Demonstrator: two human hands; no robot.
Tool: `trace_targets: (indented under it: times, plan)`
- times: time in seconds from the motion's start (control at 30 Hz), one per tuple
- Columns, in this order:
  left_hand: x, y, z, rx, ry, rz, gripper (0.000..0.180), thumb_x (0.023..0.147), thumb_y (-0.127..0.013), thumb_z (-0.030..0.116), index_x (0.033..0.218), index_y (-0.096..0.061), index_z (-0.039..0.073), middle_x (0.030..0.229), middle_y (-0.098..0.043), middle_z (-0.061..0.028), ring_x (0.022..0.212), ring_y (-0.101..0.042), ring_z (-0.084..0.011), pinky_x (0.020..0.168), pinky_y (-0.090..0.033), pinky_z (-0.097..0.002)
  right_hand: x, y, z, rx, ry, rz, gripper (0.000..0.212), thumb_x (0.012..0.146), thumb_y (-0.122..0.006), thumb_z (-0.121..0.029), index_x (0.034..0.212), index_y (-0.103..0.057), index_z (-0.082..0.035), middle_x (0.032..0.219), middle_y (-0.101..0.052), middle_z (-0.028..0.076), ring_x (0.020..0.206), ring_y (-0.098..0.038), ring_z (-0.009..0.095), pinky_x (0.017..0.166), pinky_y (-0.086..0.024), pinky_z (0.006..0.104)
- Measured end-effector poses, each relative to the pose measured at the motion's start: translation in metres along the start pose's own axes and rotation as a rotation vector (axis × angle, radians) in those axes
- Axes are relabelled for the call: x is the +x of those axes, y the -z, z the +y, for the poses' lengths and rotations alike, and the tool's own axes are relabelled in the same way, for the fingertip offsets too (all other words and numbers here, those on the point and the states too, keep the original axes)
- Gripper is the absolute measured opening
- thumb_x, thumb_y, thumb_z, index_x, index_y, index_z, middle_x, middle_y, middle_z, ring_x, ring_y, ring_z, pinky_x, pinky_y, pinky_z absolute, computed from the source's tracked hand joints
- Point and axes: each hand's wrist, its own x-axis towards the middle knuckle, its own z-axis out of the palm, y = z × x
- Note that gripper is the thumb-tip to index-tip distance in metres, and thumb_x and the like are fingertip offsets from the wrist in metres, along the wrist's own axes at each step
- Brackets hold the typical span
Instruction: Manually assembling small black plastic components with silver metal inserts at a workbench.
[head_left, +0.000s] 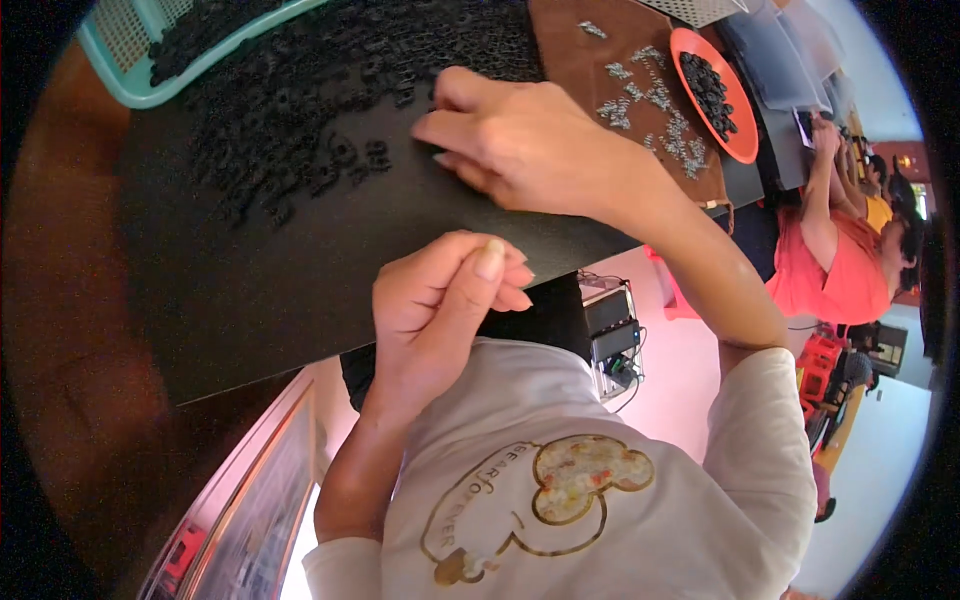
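My left hand (435, 300) is closed in front of my body at the table's near edge, its thumb pressed onto the curled fingers. Whatever it may hold is hidden inside the fingers. Further out, over the dark tabletop, my right hand (515, 140) is bent palm down with its fingers curled together. Its fingertips are partly hidden, so anything pinched there cannot be made out. Beside those fingers spreads a wide layer of small black plastic-looking parts (310, 125). To the right of the hand, small silvery springs (660, 95) lie in loose clusters on a brown cloth (565, 40).
An orange-red plate (742, 140) of small black pieces sits right of the springs. A mint-green basket (135, 95) with more black parts stands at the far left. The dark table (230, 320) ends close to my body. Other people (835, 245) are at the right.
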Motion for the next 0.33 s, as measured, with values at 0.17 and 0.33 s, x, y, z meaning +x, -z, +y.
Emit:
trace_targets:
  times: [0.17,0.33]
  plan:
    - [-0.001,0.002,0.002,0.038,0.011,-0.045,0.029,0.099,-0.047,0.018,0.095,-0.062,-0.007,0.083,-0.068,-0.0150,0.066,-0.066,-0.0173,0.060,-0.054,-0.0293,0.006,0.003,0.003,0.013,-0.009,0.095,0.024,0.080,-0.064,-0.008,0.103,-0.061,-0.005,0.092,-0.054,0.011,0.075,-0.061,0.033,0.063,-0.050,0.0415]
    - [-0.001,0.004,0.001,0.043,0.010,-0.069,0.028,0.099,-0.047,0.018,0.097,-0.062,-0.006,0.084,-0.068,-0.0152,0.067,-0.066,-0.0177,0.059,-0.054,-0.0292,0.031,-0.001,-0.012,0.047,0.061,0.099,0.023,0.081,-0.063,-0.009,0.103,-0.060,-0.004,0.093,-0.054,0.011,0.075,-0.060,0.033,0.063,-0.050,0.0414]
